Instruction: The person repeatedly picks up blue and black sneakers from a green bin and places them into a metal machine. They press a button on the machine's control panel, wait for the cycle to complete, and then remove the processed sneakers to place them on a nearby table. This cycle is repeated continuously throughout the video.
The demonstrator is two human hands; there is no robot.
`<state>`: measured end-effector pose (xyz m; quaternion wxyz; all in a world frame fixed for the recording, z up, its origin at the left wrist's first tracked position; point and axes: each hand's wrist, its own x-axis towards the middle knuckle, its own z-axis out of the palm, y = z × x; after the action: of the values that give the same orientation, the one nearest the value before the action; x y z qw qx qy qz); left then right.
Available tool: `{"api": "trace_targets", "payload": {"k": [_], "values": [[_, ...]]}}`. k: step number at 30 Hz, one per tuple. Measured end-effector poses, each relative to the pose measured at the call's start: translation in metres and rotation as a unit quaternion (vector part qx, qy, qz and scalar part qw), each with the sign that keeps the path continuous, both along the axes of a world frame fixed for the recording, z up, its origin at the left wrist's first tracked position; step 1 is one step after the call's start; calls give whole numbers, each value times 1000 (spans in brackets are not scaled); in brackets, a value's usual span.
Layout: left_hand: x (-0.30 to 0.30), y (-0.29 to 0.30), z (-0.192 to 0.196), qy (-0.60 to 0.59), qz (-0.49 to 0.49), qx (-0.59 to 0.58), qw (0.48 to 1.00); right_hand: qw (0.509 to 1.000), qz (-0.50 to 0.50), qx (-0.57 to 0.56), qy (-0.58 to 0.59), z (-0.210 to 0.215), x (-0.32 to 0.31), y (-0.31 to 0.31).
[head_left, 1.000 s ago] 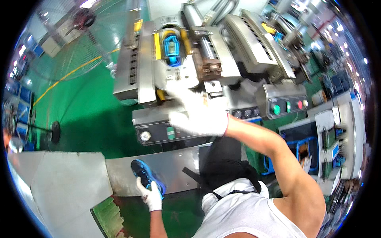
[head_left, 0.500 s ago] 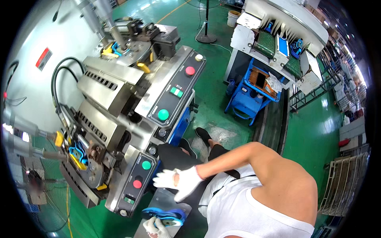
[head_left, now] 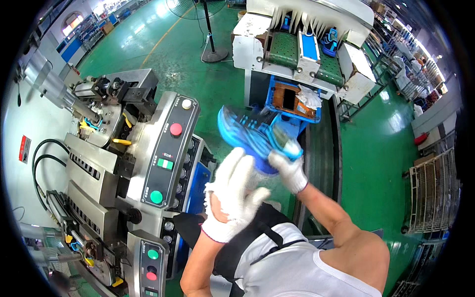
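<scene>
A blue shoe [head_left: 247,131] hangs in the air in front of me, its outline smeared by motion. My right hand [head_left: 288,171], in a white knit glove, grips it at its nearer right end. Close below the shoe is my left hand [head_left: 232,193], also in a white glove, with fingers stretched and the thumb apart. It holds nothing, and bare skin shows through a gap in that glove. I cannot tell whether the darker blue part under the shoe belongs to it or to a second one.
On the left stands a metal machine with a button panel [head_left: 170,148] and a second panel [head_left: 151,267] nearer me. Ahead, a conveyor machine [head_left: 283,49] carries blue shoes. A blue cart [head_left: 271,101] stands before it. A floor fan [head_left: 213,53] is farther back; a wire rack [head_left: 431,188] is at right.
A blue shoe has come up from the metal plate at lower left into my right hand. My left hand has risen, opened and moved forward. The view has swung to the right.
</scene>
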<state>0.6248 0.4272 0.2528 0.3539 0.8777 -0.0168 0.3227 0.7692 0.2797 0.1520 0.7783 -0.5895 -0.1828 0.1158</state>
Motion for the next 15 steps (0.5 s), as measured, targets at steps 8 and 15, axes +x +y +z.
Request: {"api": "trace_targets", "payload": {"k": [8, 15], "values": [[-3, 3, -92, 135, 9, -44, 990, 887, -359, -241, -162, 42, 353, 85], [-92, -5, -191, 285, 149, -160, 933, 607, -307, -577, -452, 0, 646, 57]]}}
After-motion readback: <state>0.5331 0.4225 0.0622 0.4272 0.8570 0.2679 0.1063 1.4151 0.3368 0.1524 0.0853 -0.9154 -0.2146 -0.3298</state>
